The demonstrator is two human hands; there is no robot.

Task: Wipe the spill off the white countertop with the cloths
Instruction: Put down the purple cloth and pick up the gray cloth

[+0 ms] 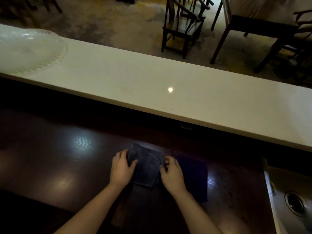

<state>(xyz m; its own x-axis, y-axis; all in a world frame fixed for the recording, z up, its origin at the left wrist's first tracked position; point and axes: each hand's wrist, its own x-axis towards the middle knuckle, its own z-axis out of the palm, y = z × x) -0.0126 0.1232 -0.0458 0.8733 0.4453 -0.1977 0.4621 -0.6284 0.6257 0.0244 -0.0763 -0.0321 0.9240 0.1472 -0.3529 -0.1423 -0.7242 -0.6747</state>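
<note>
Dark wood counter (50,166), both hands' grip on folded dark cloth (145,166), purple cloth (194,174) beside, sink (293,203) rt

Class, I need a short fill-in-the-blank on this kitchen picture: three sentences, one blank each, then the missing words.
1. Both hands, the left hand and the right hand, rest on the edges of a folded dark ____.
2. The glass plate sits on the ____ countertop.
3. The purple cloth lies beside the ____ hand.

Missing words: cloth; white; right
</note>
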